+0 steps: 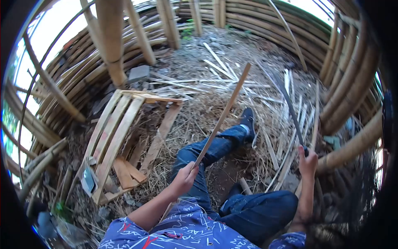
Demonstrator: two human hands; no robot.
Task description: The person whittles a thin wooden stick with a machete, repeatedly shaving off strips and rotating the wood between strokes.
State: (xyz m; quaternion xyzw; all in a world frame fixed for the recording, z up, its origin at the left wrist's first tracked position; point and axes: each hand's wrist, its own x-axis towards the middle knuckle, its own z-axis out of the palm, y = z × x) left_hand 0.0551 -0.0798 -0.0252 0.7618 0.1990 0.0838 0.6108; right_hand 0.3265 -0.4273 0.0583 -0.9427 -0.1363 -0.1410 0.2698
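My left hand point(185, 179) is closed round the lower end of a long, flat bamboo strip point(224, 113). The strip slants up and away to the right, across my outstretched leg. On the right side, my right hand point(307, 162) grips the dark handle of a machete point(289, 101). Its long dark blade points forward and up to the left, apart from the strip. Below the blade lie several pale split bamboo strips point(286, 153) on the ground. My fingers hide the strip's near end and most of the machete's handle.
A slatted wooden crate point(108, 143) stands on its side at the left. Bamboo posts point(111, 45) and stacked poles point(265, 20) enclose the place. Shavings point(190, 120) cover the ground, with a grey block point(139, 73) near the back. My legs point(197, 151) stretch across the middle.
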